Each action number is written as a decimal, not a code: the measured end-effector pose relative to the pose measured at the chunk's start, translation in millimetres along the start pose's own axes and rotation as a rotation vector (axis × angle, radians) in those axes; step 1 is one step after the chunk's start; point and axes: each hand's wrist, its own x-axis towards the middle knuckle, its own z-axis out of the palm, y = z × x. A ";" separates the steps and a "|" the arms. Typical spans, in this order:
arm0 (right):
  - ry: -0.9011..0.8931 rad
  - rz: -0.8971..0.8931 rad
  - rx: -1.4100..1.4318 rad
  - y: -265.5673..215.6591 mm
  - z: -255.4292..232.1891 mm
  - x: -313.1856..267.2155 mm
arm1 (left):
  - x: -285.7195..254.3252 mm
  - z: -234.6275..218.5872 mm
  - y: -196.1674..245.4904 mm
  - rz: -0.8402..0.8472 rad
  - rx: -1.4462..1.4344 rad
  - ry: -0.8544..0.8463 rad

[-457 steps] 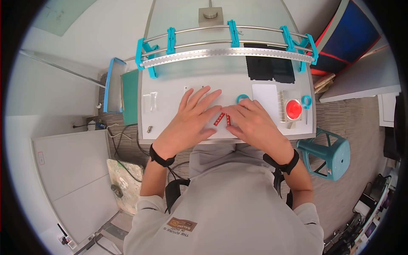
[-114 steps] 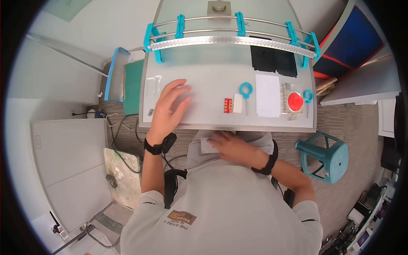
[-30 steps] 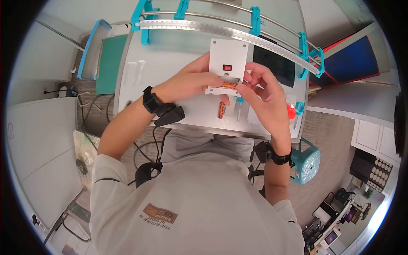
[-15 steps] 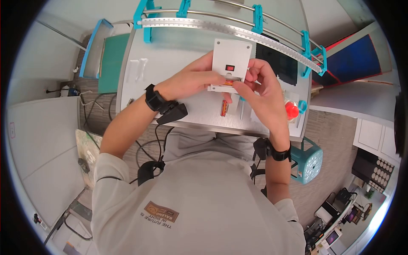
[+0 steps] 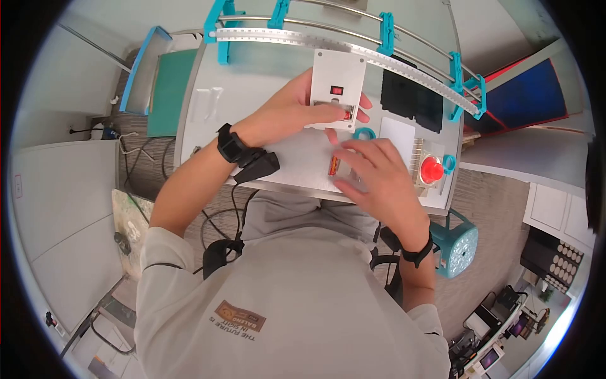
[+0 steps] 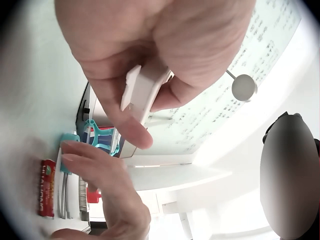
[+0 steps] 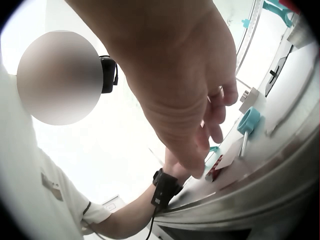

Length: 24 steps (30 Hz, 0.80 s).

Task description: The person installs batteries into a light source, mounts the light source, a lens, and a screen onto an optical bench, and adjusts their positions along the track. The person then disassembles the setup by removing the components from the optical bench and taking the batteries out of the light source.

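Note:
My left hand (image 5: 284, 114) holds up a small white box (image 5: 339, 68) with a red rocker switch (image 5: 337, 90) on its face. Its thumb lies across the open battery compartment at the lower end, where a bit of red shows beside the thumb. Fingers curl behind the box; in the left wrist view its edge (image 6: 145, 92) shows between them. Below it, my right hand (image 5: 382, 180) hovers over the table, thumb and fingers spread apart around a red battery (image 5: 333, 165), which lies near the front edge. Nothing is between the right fingertips.
Right of the battery lies a screwdriver with a teal ring handle (image 5: 364, 133), then white paper (image 5: 396, 131) and a metal-finned part with a red dome (image 5: 432, 170). Black sheets (image 5: 413, 98) lie behind. A ruler rail (image 5: 284, 36) on teal brackets spans the table's back.
My right hand has left the white box and come down beside the battery on the table. The left hand still holds the box, its thumb now over the compartment.

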 end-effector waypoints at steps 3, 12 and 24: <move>-0.057 -0.006 -0.010 -2.7 8.4 -1.7 | 0.2 -1.2 -5.5 -0.001 -0.037 -0.020; -0.003 -0.006 0.143 -5.1 18.8 4.8 | 2.1 -2.0 -1.8 -0.018 -0.135 -0.013; 0.312 0.544 1.424 13.9 3.2 0.3 | -2.7 4.9 -1.7 -0.126 -0.196 0.005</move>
